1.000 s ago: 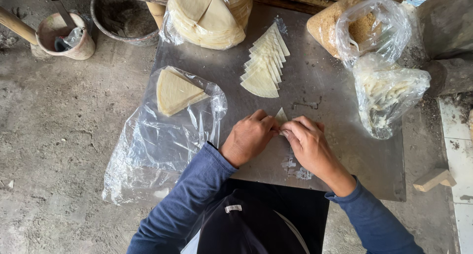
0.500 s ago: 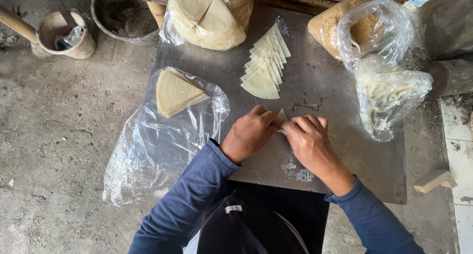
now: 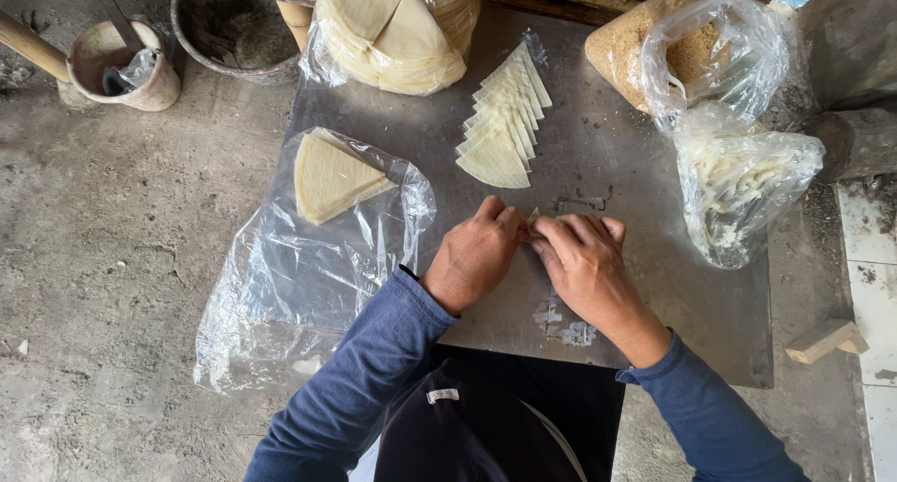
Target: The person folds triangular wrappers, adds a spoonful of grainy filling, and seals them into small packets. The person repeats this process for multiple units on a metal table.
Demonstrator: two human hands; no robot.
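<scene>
1. On the concrete floor [image 3: 103, 258] lies a grey metal sheet serving as the worktop [image 3: 654, 295], its near edge just in front of the person's dark lap.
2. Across the worktop's left edge, half on the floor, spreads a clear plastic sheet [image 3: 280, 286]; a stack of pale triangular wrappers [image 3: 332, 176] rests on its far part.
3. At the far edge, toward the left corner, sits a big plastic bag of round pastry sheets [image 3: 397, 29], some of them cut into wedges.
4. Near the far right corner a clear bag of brown crumbly filling [image 3: 691, 52] stands open, and just beside it, along the right edge, a second clear bag with pale shredded filling [image 3: 743, 183] slumps on the worktop.
5. Beyond the far left corner, on the floor, stand a dark round bucket [image 3: 234, 34] and a small clay-coloured pot [image 3: 126, 66] holding a tool and crumpled plastic.
6. Around the middle of the worktop, a fanned row of folded triangles [image 3: 505, 118] runs from the centre toward the far edge, each overlapping the next.
7. Near the centre, the left hand [image 3: 475, 255] is curled, its fingertips pinching a small folded wrapper piece [image 3: 533, 219].
8. Close against it, the right hand [image 3: 584, 262] is likewise bent over the same piece, fingers pressing it from the right; only a small pale tip shows between the two hands.
9. Off the right edge, on the floor, lies a small wooden block [image 3: 827, 340].
</scene>
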